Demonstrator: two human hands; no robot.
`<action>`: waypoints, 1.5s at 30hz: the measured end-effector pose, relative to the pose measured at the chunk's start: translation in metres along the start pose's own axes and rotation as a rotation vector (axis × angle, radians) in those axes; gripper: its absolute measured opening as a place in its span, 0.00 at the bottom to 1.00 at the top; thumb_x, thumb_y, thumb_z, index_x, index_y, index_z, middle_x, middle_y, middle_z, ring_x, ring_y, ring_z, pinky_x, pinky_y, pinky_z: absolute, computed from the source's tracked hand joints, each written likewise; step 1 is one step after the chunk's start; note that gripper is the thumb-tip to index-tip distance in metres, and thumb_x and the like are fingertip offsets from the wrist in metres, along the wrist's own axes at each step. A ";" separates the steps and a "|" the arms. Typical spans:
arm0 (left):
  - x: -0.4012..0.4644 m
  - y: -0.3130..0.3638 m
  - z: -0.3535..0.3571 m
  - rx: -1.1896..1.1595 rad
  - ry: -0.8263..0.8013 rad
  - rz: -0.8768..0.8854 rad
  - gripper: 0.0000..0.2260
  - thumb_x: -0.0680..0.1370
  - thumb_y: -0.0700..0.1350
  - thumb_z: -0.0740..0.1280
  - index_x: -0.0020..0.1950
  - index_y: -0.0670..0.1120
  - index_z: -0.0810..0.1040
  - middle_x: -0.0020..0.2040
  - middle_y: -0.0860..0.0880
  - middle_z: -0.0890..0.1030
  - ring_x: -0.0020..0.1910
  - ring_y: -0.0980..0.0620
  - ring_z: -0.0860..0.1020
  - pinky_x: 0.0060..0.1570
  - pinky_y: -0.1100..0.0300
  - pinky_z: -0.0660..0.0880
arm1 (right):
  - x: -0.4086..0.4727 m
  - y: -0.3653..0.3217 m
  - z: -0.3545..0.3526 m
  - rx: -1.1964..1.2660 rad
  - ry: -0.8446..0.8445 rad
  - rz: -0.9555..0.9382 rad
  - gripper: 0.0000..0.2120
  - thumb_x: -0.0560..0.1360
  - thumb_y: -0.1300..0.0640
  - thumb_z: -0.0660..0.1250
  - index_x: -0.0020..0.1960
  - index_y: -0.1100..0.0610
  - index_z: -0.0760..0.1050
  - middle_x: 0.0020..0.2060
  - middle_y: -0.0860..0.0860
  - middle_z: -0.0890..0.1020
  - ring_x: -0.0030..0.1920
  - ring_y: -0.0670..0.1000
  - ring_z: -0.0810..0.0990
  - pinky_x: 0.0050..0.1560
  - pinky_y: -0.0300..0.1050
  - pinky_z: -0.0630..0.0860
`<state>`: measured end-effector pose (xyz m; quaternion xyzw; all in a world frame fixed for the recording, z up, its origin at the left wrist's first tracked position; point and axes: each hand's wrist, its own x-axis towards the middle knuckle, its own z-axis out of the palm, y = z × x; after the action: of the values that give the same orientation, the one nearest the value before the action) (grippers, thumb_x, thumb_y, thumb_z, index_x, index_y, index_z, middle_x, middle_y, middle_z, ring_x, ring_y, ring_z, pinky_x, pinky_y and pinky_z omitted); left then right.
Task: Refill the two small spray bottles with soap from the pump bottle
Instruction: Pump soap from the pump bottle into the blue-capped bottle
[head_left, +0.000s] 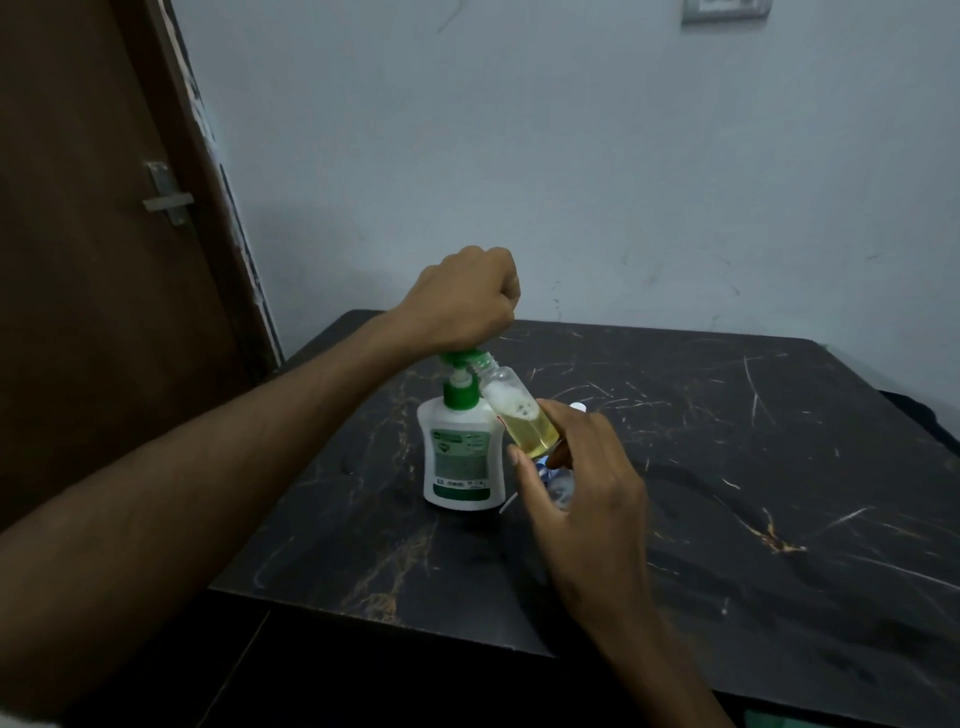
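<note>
A white pump bottle (460, 457) with a green pump head stands on the black marble table (727, 467). My left hand (465, 301) is curled into a fist on top of the green pump head. My right hand (582, 483) holds a small clear spray bottle (519, 410), tilted, with its open neck up against the pump's spout. Yellowish soap and foam sit in its lower half. A second small bottle (563, 480) lies mostly hidden behind my right hand, with a white cap (577, 407) showing above my fingers.
A brown door (104, 260) with a metal latch stands to the left of the table. A pale wall (571, 156) rises behind it. The table's near edge runs just below my right wrist.
</note>
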<state>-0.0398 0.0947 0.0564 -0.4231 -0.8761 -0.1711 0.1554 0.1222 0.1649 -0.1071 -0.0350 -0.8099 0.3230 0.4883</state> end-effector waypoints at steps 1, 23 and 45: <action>0.000 0.000 -0.001 -0.004 0.002 -0.015 0.08 0.64 0.34 0.62 0.29 0.42 0.78 0.27 0.48 0.78 0.32 0.44 0.78 0.35 0.49 0.77 | 0.000 0.001 0.002 0.001 0.002 -0.002 0.19 0.79 0.51 0.72 0.68 0.53 0.76 0.56 0.46 0.79 0.53 0.46 0.79 0.52 0.48 0.80; 0.003 -0.013 0.018 0.122 0.257 -0.114 0.10 0.71 0.36 0.62 0.32 0.47 0.66 0.29 0.49 0.70 0.29 0.49 0.70 0.33 0.55 0.69 | -0.008 0.002 0.007 -0.041 0.042 -0.014 0.23 0.79 0.48 0.70 0.70 0.57 0.77 0.56 0.49 0.82 0.53 0.48 0.80 0.52 0.42 0.79; -0.007 -0.009 0.013 0.336 0.438 0.036 0.14 0.72 0.34 0.62 0.31 0.46 0.61 0.27 0.49 0.62 0.26 0.52 0.58 0.29 0.60 0.57 | -0.009 -0.001 0.003 0.019 0.041 -0.016 0.27 0.80 0.51 0.72 0.77 0.54 0.72 0.54 0.50 0.80 0.50 0.45 0.78 0.52 0.32 0.73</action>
<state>-0.0447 0.0901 0.0401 -0.3600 -0.8300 -0.1078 0.4122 0.1247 0.1592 -0.1144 -0.0305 -0.7971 0.3259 0.5075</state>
